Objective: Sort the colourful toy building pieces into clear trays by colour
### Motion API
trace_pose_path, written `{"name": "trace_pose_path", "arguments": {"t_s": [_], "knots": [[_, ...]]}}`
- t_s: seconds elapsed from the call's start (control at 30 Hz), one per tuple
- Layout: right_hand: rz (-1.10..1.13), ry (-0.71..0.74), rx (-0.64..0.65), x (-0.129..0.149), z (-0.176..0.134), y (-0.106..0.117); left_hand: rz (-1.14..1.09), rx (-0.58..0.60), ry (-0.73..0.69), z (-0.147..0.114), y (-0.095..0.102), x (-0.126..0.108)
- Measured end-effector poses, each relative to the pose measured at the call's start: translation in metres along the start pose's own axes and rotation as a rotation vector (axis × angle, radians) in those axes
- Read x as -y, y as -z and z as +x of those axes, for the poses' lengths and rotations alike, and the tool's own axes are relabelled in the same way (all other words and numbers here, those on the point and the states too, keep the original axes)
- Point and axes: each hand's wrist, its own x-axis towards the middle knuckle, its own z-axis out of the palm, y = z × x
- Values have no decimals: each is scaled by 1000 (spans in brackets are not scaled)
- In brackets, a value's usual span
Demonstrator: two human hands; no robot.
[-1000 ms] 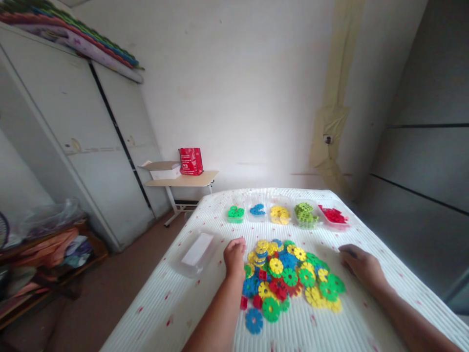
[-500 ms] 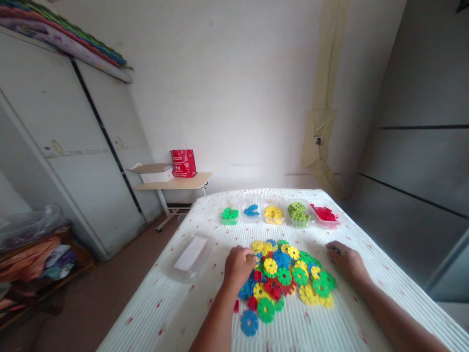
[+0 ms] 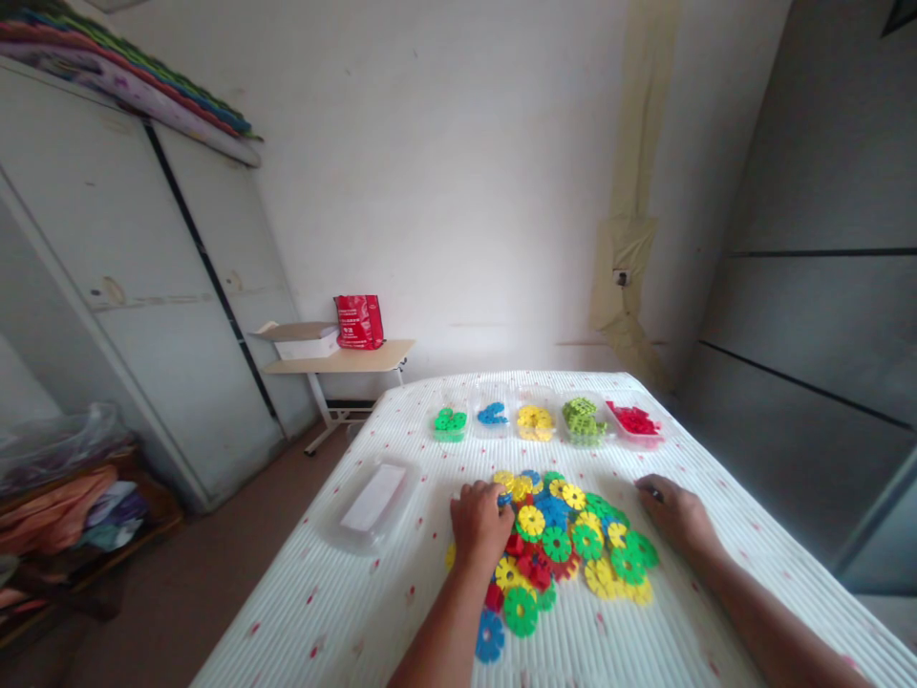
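One left hand curled over left edge of mixed pile of plastic discs and blocks, fingertips at a blue disc; can't tell whether pinching it. One right hand low at bench just right of pile, fingers bent, grip unclear. Five clear tubs in a row beyond pile, holding green, blue, yellow, lime and red pieces, left to right. Clear container with white panel left of left hand, on bench.

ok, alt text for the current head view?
Left hand over the left edge of a multicolored pile of plastic pieces on a white-covered table; right hand at the pile's right. Behind, five clear containers each hold a single color.
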Motion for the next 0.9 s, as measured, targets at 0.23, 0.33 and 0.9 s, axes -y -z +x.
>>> {"name": "trace_pose_path", "arguments": {"t_s": [0.23,0.33,0.9], "knots": [[11,12,-14,-2,0,-2,-86,-28,85,2,2,4],[15,15,-22,-3,1,-3,-171,-63,101,3,0,8],[131,175,-6,74,-3,-9,-812,-112,69,11,-14,33]]}}
